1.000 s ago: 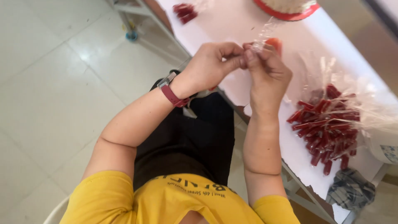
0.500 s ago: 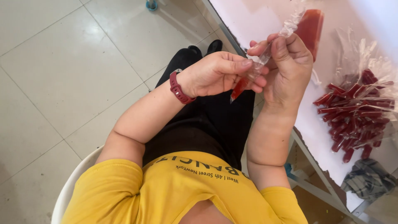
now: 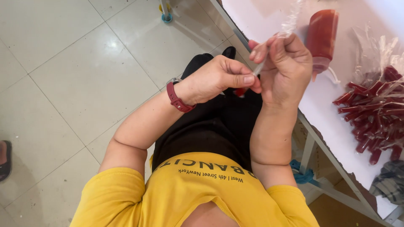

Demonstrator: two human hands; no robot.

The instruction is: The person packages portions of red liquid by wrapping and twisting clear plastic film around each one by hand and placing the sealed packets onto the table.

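Over my lap, both hands work on one small clear plastic sachet (image 3: 256, 71) with red sauce at its lower end. My left hand (image 3: 219, 80), with a red wristband, pinches the sachet near its filled tip. My right hand (image 3: 286, 67) grips the upper part, and crinkled clear plastic sticks up above its fingers. A red squeeze bottle (image 3: 322, 35) lies on the white table (image 3: 336, 122) just beyond my right hand. A pile of filled red sachets (image 3: 374, 113) sits on clear plastic at the right.
The table edge runs diagonally at the right, with metal legs and a blue tie (image 3: 305, 174) beneath it. A grey checked cloth (image 3: 389, 185) lies at the lower right. Tiled floor spreads to the left, with someone's foot (image 3: 5, 159) at the far left edge.
My hands have come down from the table to above my lap, still holding the sachet. The view has tilted, so the squeeze bottle and sachet pile now sit further right.
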